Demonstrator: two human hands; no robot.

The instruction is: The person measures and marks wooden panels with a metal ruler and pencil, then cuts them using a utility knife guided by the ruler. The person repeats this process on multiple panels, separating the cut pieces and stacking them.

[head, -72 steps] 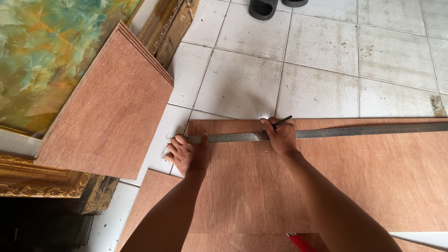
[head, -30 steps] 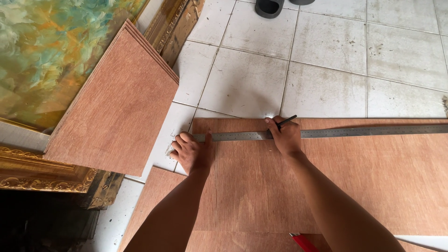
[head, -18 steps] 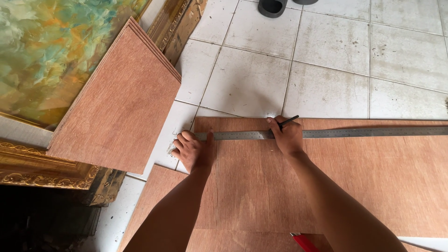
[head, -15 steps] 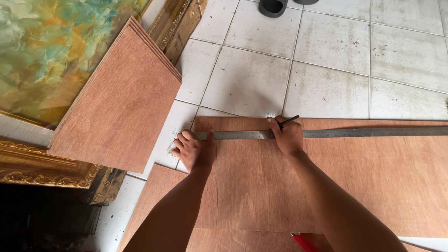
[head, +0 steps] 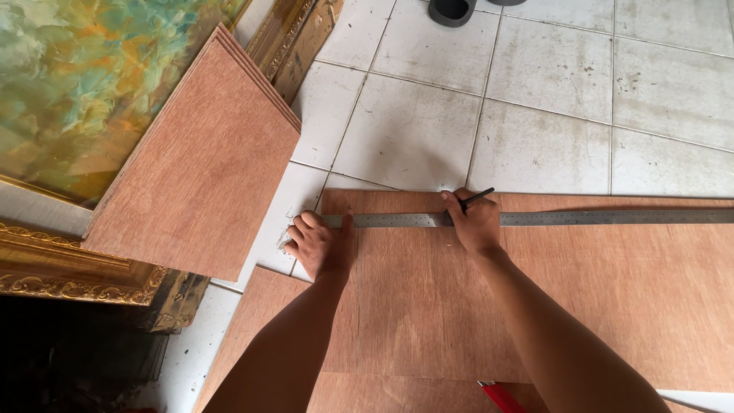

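Observation:
A long steel ruler (head: 596, 218) lies across a reddish plywood sheet (head: 612, 298) on the tiled floor. My left hand (head: 321, 243) presses down on the ruler's left end at the sheet's corner, thumb on the metal. My right hand (head: 474, 222) grips a dark pencil (head: 478, 199) and rests on the ruler, with the tip near the sheet's far edge. A second plywood sheet (head: 260, 336) lies underneath, showing at the lower left.
A stack of cut plywood panels (head: 199, 168) leans at the left against a gold-framed painting (head: 69, 99). More gilded frames (head: 298, 38) stand behind. A dark sandal (head: 451, 9) sits at the top edge. A red object (head: 501, 396) shows at the bottom.
Both hands stay on the ruler in the same spots. Only the camera view has shifted slightly.

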